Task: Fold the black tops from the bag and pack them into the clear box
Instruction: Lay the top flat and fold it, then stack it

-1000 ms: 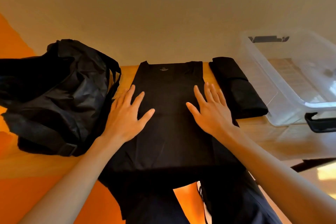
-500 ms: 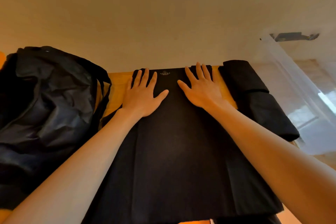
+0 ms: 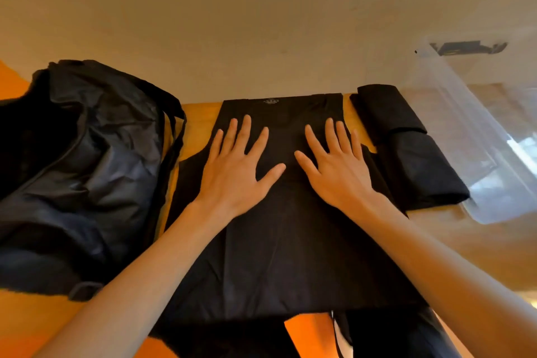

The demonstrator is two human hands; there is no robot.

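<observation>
A black top (image 3: 290, 241) lies spread flat on the wooden table (image 3: 194, 128), neckline toward the wall, its hem hanging over the near edge. My left hand (image 3: 235, 171) and my right hand (image 3: 334, 168) press flat on its upper half, fingers spread and straight, side by side. To the right lies a folded black top (image 3: 406, 148), touching the spread one's right side. Beyond it stands the clear box (image 3: 470, 131), its inside showing no clothes. The crumpled black bag (image 3: 78, 171) sits at the left, touching the top's left edge.
A plain wall rises right behind the table's far edge. The box's black latch (image 3: 467, 48) shows at its far end. Orange floor (image 3: 305, 334) is visible below the near edge, between hanging dark cloth.
Both hands slid up the top toward the neckline, then came back a little toward me; they stay flat on the cloth. The camera view shifted as my head moved.
</observation>
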